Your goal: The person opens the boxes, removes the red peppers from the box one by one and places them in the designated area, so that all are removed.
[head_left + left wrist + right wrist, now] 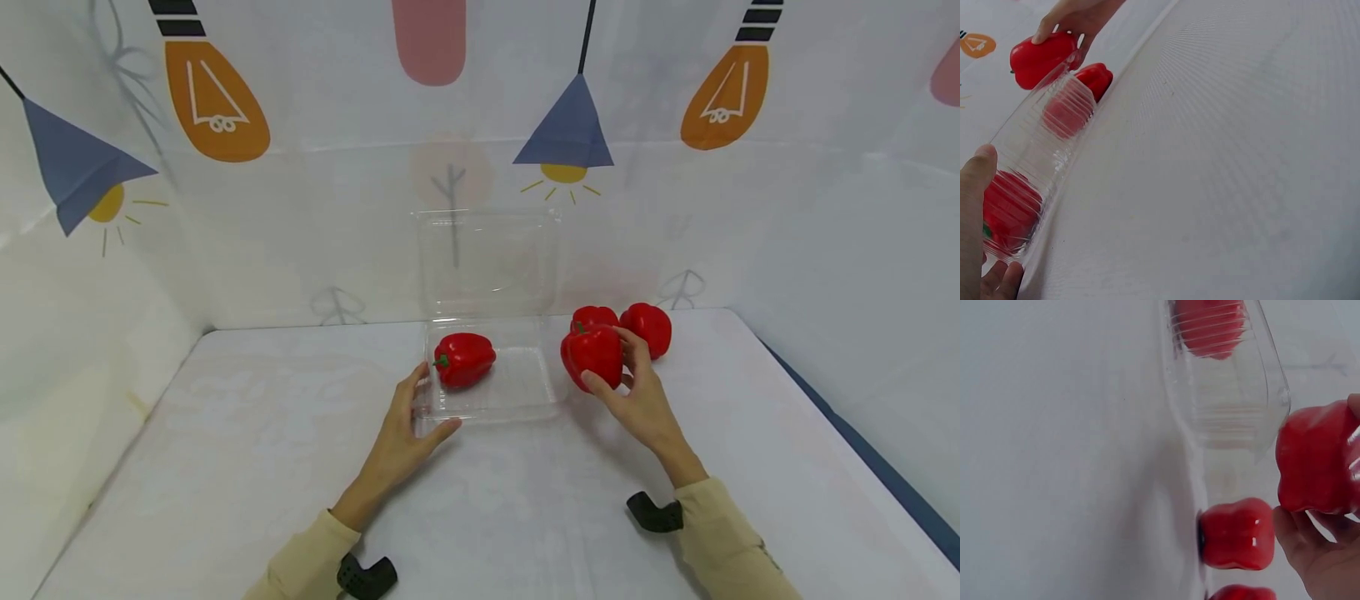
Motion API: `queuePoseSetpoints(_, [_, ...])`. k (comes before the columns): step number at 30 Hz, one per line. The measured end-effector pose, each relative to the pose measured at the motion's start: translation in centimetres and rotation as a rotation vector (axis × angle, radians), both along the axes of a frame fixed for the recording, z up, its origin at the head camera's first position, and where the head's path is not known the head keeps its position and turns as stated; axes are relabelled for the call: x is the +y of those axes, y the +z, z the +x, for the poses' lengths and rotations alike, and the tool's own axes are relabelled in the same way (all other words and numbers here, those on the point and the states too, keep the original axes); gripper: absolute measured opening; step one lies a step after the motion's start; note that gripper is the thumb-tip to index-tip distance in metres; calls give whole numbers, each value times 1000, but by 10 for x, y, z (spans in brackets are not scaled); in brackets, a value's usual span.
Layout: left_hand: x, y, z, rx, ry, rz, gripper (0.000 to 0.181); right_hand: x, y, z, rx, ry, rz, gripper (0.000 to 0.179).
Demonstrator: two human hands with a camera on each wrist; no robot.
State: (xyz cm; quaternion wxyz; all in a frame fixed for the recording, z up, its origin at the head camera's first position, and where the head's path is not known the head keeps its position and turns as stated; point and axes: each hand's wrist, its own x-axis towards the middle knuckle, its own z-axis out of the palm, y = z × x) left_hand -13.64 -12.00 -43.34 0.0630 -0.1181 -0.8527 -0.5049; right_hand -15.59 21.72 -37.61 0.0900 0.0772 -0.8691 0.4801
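A clear plastic clamshell box (pixel 517 379) stands with its lid (pixel 487 262) raised against the back wall. Inside its left part lies a red bell pepper (pixel 467 358), green stem toward the left. My left hand (pixel 399 442) rests at the box's front left corner, thumb along the front and fingers along the left side. To the right of the box, my right hand (pixel 637 398) grips another red bell pepper (pixel 592 354), held clear of the table with its stem up. In the right wrist view, this gripped pepper (pixel 1316 459) is beside the box's right end.
Behind the gripped pepper, two more red bell peppers stand at the table's back edge, one partly hidden (pixel 592 317) and one farther right (pixel 648 327). A white cloth with printed lamps (pixel 566 125) hangs behind. The white table (pixel 247 467) stretches to both sides.
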Motion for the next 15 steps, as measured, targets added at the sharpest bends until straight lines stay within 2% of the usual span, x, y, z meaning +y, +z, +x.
queuePoseSetpoints(15, [-1,-1,-1,12,-2,3,93,11,-9,-1,-11,-54,100,88])
